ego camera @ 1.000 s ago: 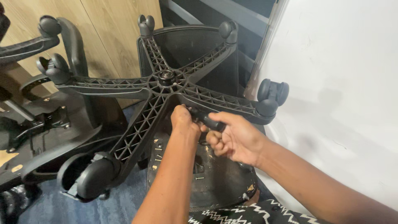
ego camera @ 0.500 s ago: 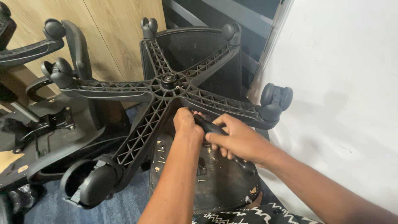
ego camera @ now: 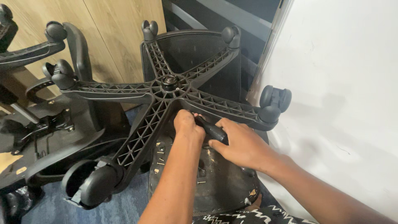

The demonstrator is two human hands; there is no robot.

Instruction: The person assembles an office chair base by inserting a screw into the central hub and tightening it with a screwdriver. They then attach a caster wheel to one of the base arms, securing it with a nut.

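Gripping the black tool handle point(ego camera: 212, 129) in my right hand point(ego camera: 242, 145), fingers clamped; left hand point(ego camera: 187, 124) fisted beside it should steady under the chair base point(ego camera: 170, 85).

Star base point(ego camera: 166, 89): black, ribbed lattice along each spoke. Castors point(ego camera: 273, 101) at the spoke ends: black. Tool handle point(ego camera: 212, 129) just below the base hub: black. Floor point(ego camera: 120, 207) under the base: blue carpet. Panel point(ego camera: 112, 37) behind the base: light wood grain. Wall point(ego camera: 348, 83) right of the base: white. Cloth point(ego camera: 248, 216) nearest the viewer, below the base: black-and-white zigzag.
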